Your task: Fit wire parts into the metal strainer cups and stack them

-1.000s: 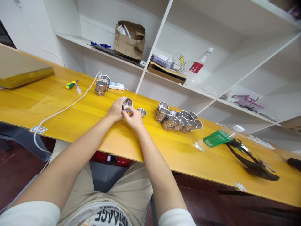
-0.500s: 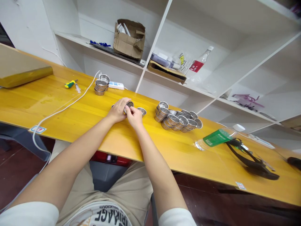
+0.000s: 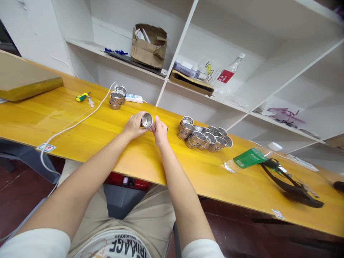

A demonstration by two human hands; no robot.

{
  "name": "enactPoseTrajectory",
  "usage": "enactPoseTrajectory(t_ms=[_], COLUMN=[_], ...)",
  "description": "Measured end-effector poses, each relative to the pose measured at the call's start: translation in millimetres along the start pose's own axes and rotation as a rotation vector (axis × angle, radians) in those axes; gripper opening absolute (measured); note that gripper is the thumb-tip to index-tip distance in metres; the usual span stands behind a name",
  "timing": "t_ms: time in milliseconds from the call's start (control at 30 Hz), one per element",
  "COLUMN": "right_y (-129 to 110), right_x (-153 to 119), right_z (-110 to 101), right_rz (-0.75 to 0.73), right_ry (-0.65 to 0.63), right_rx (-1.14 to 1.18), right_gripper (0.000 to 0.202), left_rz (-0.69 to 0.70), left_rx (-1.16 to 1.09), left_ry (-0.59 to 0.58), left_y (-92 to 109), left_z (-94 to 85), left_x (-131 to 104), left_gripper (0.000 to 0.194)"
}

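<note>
A perforated metal cup is held in the left hand, its fingers wrapped around the wall and its mouth tilted open beside the right hand. The right hand's fingers are curled, thumb raised; whether anything is pinched cannot be told. More perforated cups are grouped on the surface, to the right of that hand. The held cup is judged light, stiff and fairly smooth, best grasped around its side below the rim.
</note>
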State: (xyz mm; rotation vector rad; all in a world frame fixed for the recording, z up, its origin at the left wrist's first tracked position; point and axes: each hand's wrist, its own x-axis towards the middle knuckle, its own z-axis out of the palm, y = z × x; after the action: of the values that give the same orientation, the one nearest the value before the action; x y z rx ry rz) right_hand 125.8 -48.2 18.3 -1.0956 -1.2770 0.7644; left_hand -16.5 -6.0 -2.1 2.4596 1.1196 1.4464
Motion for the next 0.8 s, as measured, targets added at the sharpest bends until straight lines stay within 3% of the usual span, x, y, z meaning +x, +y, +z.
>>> enactPoseTrajectory(t_ms=[167, 267, 467, 800], right_y=[-16.3, -14.3, 4.1, 14.1], right_x=[3.1, 5.6, 4.7, 1.8], right_z=[-13.4, -16.7, -6.9, -1.7], right_rz=[0.053, 0.101, 0.257, 0.239], right_ry=[0.082, 0.123, 0.118, 0.013], right_rx=[0.288, 0.344, 0.119, -0.059], right_gripper=[0.064, 0.062, 0.044, 0.042], left_rz=[-0.193, -0.337, -0.477, -0.375], left_rx=[-0.051, -0.102, -0.084, 0.059], left_ry=[0.218, 0.255, 0.181, -0.014], left_y=[-2.8, -10.1, -28.3, -39.4], left_z=[-0.6, -3.1, -3.8, 0.2], left_x=[4.3, 6.6, 8.6, 2.4], left_gripper=[0.066, 0.072, 0.050, 0.063])
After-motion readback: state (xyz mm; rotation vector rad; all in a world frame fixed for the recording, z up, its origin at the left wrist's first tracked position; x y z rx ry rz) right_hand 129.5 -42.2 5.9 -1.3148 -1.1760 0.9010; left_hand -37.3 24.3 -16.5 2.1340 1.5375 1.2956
